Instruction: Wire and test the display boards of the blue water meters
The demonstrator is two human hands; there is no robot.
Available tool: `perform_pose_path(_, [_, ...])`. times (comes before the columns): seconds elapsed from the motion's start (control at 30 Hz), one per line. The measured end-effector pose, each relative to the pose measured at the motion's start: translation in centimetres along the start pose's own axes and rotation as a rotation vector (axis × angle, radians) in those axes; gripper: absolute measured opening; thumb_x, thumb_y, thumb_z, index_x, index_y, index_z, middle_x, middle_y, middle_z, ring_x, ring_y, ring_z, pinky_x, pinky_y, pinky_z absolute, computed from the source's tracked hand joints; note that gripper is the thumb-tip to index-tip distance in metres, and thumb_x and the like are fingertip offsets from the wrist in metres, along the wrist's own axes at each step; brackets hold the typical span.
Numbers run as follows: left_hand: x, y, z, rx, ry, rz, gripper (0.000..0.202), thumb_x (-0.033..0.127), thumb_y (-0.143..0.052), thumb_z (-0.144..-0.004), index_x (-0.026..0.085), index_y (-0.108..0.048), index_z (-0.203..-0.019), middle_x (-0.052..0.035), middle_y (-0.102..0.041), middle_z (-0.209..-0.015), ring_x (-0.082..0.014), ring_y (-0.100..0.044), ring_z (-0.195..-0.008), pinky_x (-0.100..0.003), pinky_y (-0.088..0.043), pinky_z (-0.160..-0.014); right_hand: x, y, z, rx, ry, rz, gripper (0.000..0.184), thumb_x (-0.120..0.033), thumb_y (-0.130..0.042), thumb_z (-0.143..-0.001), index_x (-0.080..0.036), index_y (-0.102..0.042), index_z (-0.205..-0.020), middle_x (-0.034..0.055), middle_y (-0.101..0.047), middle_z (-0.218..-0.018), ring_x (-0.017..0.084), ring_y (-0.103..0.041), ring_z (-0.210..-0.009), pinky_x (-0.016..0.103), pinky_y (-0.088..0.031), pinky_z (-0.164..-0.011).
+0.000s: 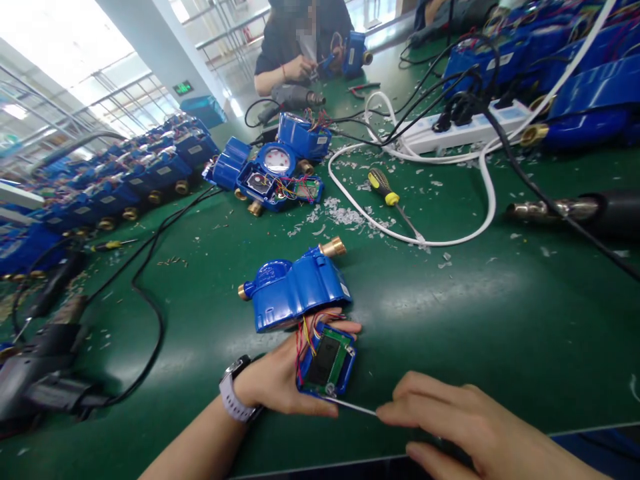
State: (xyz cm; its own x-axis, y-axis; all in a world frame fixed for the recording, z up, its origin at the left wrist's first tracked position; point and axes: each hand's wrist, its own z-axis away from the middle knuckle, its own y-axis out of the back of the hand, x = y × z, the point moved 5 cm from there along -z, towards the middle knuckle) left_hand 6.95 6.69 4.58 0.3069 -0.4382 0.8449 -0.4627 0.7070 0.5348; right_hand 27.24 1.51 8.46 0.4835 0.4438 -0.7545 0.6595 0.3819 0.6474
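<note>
Left hand (273, 380) cradles a blue-cased circuit board (325, 360) palm-up — right hand (465, 427) pinches a thin steel screwdriver shaft (350, 405), its tip at a screw (330, 389).
Wires (306, 333) run from the board to a blue water meter (295, 290) lying at 12 o'clock from the left hand on the green bench (450, 333) — a yellow-handled screwdriver (384, 187) lies farther off at 1 o'clock.

**Daylit factory hall, as I see it from my remote station**
A white square pillar (163, 47) with a glowing green sign (183, 88) stands before tall metal-framed windows (125, 87), above a long green-topped workbench (440, 333).
</note>
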Motion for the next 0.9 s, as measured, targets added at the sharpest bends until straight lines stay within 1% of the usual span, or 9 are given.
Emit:
perform_pose_path(0.03, [0.0, 0.1, 0.0, -0.006, -0.008, 0.004, 0.087, 0.045, -0.078, -0.074, 0.026, -0.03, -0.145, -0.0122, -0.042, -0.146, -0.0337, -0.028, -0.142, -0.052, -0.024, -0.117, 0.1, 0.0, -0.1, -0.014, 0.009, -0.037, 0.03, -0.012, -0.049, -0.087, -0.026, -0.07, -0.104, 0.0021, -0.07, -0.089, 0.014, -0.069, -0.069, 0.019, -0.057, -0.065])
perform_pose_path(0.1, [-0.1, 0.3, -0.1, 0.013, -0.024, 0.039, 0.089, 0.044, -0.078, -0.075, 0.026, -0.027, -0.145, -0.0136, -0.04, -0.147, -0.0327, -0.034, -0.139, -0.05, -0.029, -0.116, 0.5, -0.2, -0.4, -0.001, 0.048, -0.099, 0.03, -0.013, -0.045, -0.09, -0.026, -0.069, -0.105, 0.0019, -0.07, -0.089, 0.014, -0.069, -0.067, 0.019, -0.057, -0.064])
perform_pose_path(0.2, [-0.1, 0.4, -0.2, 0.046, -0.039, 0.089, 0.089, 0.045, -0.079, -0.073, 0.027, -0.027, -0.143, -0.0151, -0.037, -0.149, -0.0317, -0.044, -0.133, -0.049, -0.036, -0.112, 1.1, -0.5, -0.5, 0.057, 0.132, -0.163, 0.032, -0.022, -0.038, -0.096, -0.026, -0.067, -0.109, 0.003, -0.07, -0.087, 0.014, -0.068, -0.063, 0.018, -0.056, -0.058])
perform_pose_path(0.33, [0.0, 0.3, -0.3, 0.05, -0.021, 0.052, 0.087, 0.046, -0.079, -0.072, 0.027, -0.031, -0.141, -0.0135, -0.046, -0.142, -0.0308, -0.048, -0.128, -0.047, -0.038, -0.111, 1.7, -1.0, -0.3, 0.023, 0.185, -0.234, 0.034, -0.023, -0.037, -0.096, -0.026, -0.066, -0.112, 0.0042, -0.07, -0.086, 0.014, -0.067, -0.061, 0.018, -0.054, -0.055])
perform_pose_path(0.43, [-0.2, 0.2, -0.2, 0.042, 0.02, 0.003, 0.087, 0.047, -0.081, -0.069, 0.027, -0.035, -0.14, -0.0113, -0.052, -0.134, -0.0305, -0.051, -0.124, -0.045, -0.04, -0.109, 1.7, -0.7, -0.4, -0.021, 0.161, -0.286, 0.034, -0.016, -0.041, -0.091, -0.027, -0.066, -0.113, 0.0038, -0.071, -0.088, 0.014, -0.067, -0.064, 0.018, -0.054, -0.061])
perform_pose_path(0.57, [-0.1, 0.1, -0.1, 0.093, -0.009, 0.018, 0.088, 0.049, -0.083, -0.067, 0.028, -0.034, -0.138, -0.01, -0.055, -0.128, -0.0284, -0.055, -0.12, -0.041, -0.043, -0.106, 1.5, -0.1, -1.1, -0.106, 0.067, -0.332, 0.039, -0.009, -0.047, -0.084, -0.028, -0.068, -0.111, 0.0015, -0.07, -0.088, 0.015, -0.067, -0.072, 0.019, -0.053, -0.068])
perform_pose_path(0.7, [-0.3, -0.2, -0.1, 0.118, -0.029, 0.033, 0.085, 0.047, -0.083, -0.067, 0.029, -0.036, -0.135, -0.0087, -0.055, -0.127, -0.026, -0.057, -0.117, -0.037, -0.046, -0.101, 1.3, -0.1, -1.6, -0.241, 0.019, -0.344, 0.038, -0.006, -0.048, -0.082, -0.027, -0.071, -0.105, 0.0017, -0.07, -0.084, 0.014, -0.066, -0.069, 0.018, -0.051, -0.065])
perform_pose_path(0.77, [-0.3, -0.3, -0.1, 0.126, -0.044, 0.027, 0.085, 0.046, -0.083, -0.067, 0.029, -0.035, -0.134, -0.0084, -0.055, -0.127, -0.0255, -0.057, -0.117, -0.036, -0.046, -0.102, 1.3, -0.2, -1.5, -0.235, 0.014, -0.368, 0.038, -0.005, -0.049, -0.08, -0.027, -0.072, -0.102, 0.0009, -0.07, -0.083, 0.014, -0.067, -0.071, 0.018, -0.051, -0.066])
perform_pose_path(0.9, [-0.2, -0.3, -0.3, 0.124, -0.076, 0.01, 0.086, 0.048, -0.083, -0.066, 0.028, -0.035, -0.134, -0.0086, -0.056, -0.127, -0.0252, -0.057, -0.116, -0.036, -0.047, -0.101, 1.6, -0.3, -1.4, -0.129, 0.008, -0.398, 0.036, -0.005, -0.051, -0.081, -0.025, -0.07, -0.104, 0.001, -0.071, -0.09, 0.014, -0.068, -0.079, 0.017, -0.052, -0.073])
